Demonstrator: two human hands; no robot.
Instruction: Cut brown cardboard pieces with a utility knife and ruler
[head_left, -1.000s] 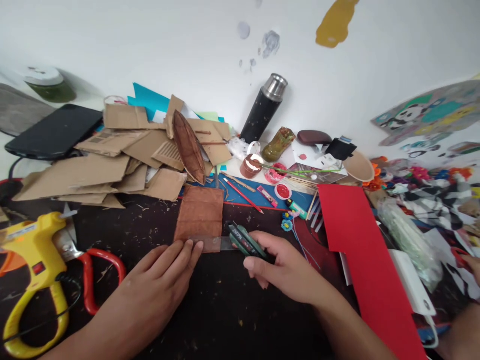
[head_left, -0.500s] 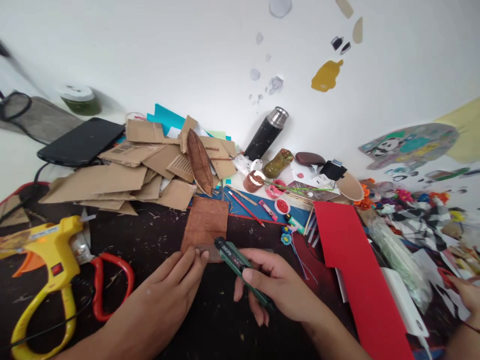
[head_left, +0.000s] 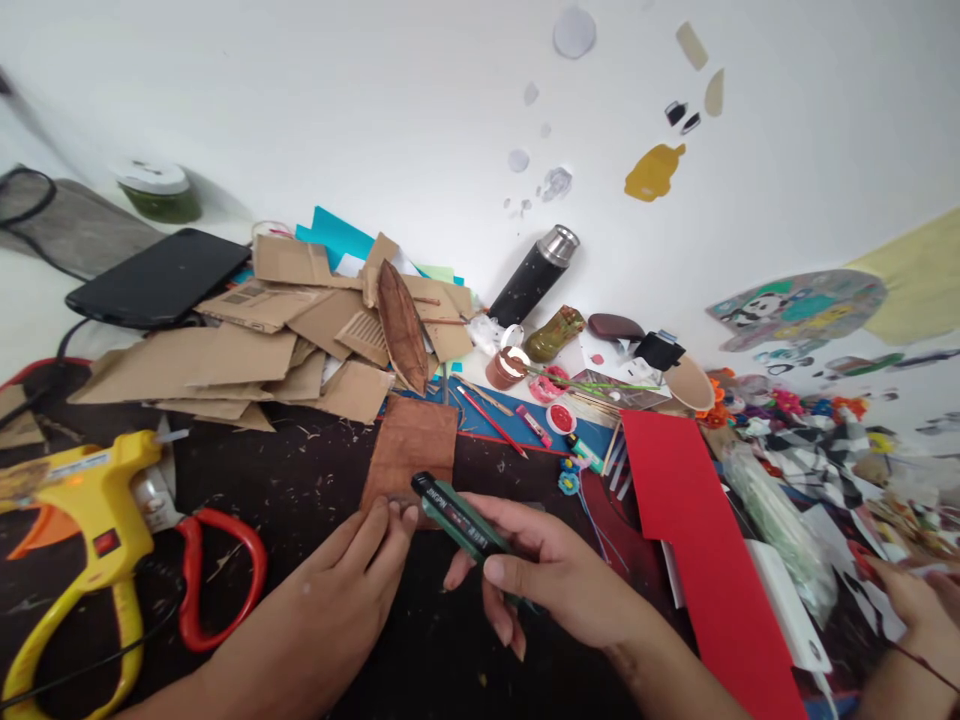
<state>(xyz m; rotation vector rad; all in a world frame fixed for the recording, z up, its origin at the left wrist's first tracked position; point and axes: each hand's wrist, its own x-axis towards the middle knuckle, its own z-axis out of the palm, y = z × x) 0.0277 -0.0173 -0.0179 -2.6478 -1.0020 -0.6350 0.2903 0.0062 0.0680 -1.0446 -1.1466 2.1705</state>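
Observation:
A reddish-brown sheet [head_left: 411, 450] lies on the dark table in front of me. My left hand [head_left: 356, 565] is at its near edge, fingers pressed together on a thin, see-through strip that looks like a ruler [head_left: 534, 506], mostly covered by my hands. In my right hand [head_left: 551, 570] is a dark green utility knife [head_left: 461, 520], tilted with its black end toward the sheet and my left fingertips. I cannot make out its blade. Beyond the sheet, a brown leaf-shaped piece [head_left: 402, 325] leans on cardboard scraps [head_left: 240, 355].
On the left are a yellow glue gun [head_left: 112, 530] and red-handled scissors [head_left: 217, 580]. Red card [head_left: 701, 540] lies to the right. A black flask [head_left: 532, 275], paint pots [head_left: 508, 368] and a red pencil [head_left: 491, 422] stand or lie behind. Another person's hand [head_left: 904, 595] shows at far right.
My right hand has shifted the utility knife slightly left, closer to my left fingertips. My left hand stays at the sheet's near edge. The view has turned slightly.

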